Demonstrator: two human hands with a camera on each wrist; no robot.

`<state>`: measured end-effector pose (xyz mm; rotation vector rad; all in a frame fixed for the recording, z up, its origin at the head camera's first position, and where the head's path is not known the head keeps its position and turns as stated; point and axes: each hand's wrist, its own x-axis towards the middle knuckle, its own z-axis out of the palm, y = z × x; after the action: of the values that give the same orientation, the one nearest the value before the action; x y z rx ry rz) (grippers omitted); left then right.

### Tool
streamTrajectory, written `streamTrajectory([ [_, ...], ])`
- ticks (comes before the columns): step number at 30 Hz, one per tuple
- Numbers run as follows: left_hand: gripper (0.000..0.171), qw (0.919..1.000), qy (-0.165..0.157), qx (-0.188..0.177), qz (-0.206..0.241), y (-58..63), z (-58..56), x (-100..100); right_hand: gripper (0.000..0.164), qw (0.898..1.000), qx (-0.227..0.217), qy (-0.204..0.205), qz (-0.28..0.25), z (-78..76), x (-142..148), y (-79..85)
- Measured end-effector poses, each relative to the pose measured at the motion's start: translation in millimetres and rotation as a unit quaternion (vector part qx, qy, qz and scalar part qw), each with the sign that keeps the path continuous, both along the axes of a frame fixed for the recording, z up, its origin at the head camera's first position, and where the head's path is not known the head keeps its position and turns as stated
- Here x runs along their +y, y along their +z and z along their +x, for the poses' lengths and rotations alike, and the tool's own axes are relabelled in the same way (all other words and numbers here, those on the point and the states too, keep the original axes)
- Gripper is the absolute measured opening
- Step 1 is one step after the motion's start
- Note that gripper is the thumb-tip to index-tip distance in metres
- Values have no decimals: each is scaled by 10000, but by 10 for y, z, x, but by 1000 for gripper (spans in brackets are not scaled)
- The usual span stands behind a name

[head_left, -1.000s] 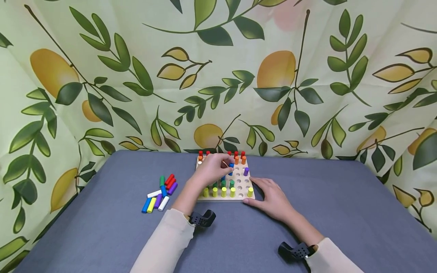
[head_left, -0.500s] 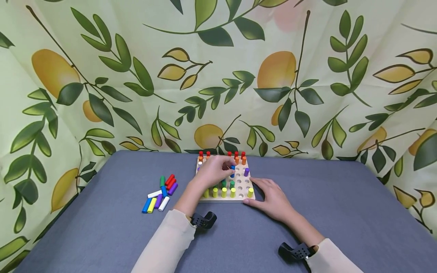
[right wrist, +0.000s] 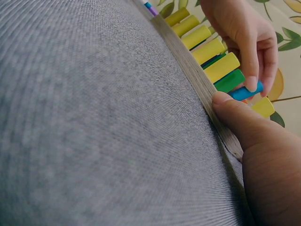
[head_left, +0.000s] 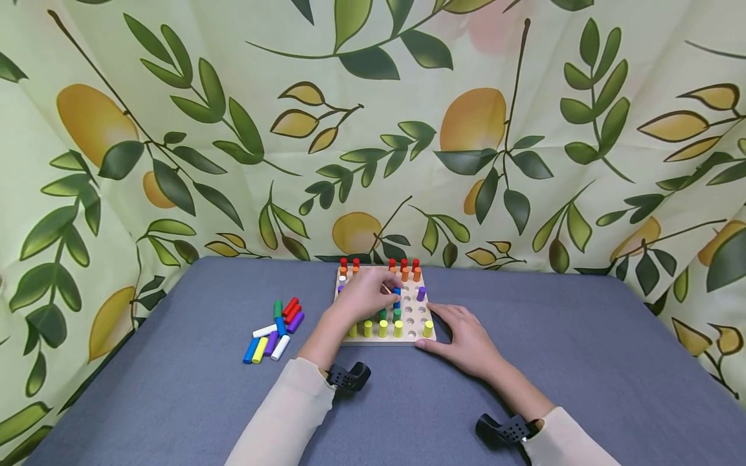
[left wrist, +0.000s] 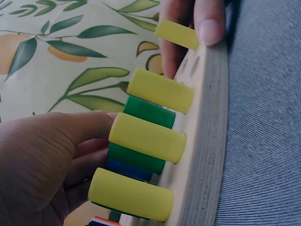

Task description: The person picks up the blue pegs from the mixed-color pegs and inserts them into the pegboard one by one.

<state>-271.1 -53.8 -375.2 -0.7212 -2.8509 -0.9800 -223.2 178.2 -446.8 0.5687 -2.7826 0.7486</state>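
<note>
A wooden pegboard (head_left: 384, 343) lies on the table, with coloured pegs standing in rows. Between thumb and fingertips, my left hand (head_left: 367, 294) pinches a blue peg (right wrist: 247, 91), upright over the right-middle part of the board. Whether its lower end is inside a hole cannot be told. My right hand (head_left: 466, 340) holds the board's near right corner, its thumb (right wrist: 225, 100) at the front edge and its fingers along the right side. Yellow pegs (left wrist: 148, 136) line the front row, with green pegs (left wrist: 149, 112) behind. My left hand hides part of the middle rows.
Left of the board lies a loose pile of pegs, among them a white peg (head_left: 280, 347), a yellow peg (head_left: 259, 350) and a purple peg (head_left: 296, 321). Red pegs (head_left: 404, 263) stand along the far row. A leaf-patterned cloth (head_left: 373, 129) hangs behind the grey table (head_left: 553, 343).
My left hand has lowered slightly toward the board with the blue peg still pinched. The right hand has stayed at the corner, and the loose pile is unchanged.
</note>
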Motion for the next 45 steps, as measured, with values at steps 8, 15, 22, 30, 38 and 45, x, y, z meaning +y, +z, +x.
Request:
streamTrajectory([
  [8,18,9997,63,103,-200,-25,-4,3,81,10000,2,-25,42,2,9,-4],
  [15,18,9995,45,146,-272,-53,-5,15,81,10000,-8,-10,36,-2,4,-4],
  [22,18,9999,34,-72,-105,-107,-32,15,80,10000,32,0,48,-6,12,-11],
  [30,18,9997,79,-235,-31,-97,-28,7,80,10000,31,6,27,-4,7,-6],
  [38,12,9995,-124,-304,-20,-84,-23,-11,80,10000,47,12,14,-1,3,-2],
  [45,13,9986,-41,-524,94,-117,-35,-24,80,10000,29,14,54,2,12,-5],
])
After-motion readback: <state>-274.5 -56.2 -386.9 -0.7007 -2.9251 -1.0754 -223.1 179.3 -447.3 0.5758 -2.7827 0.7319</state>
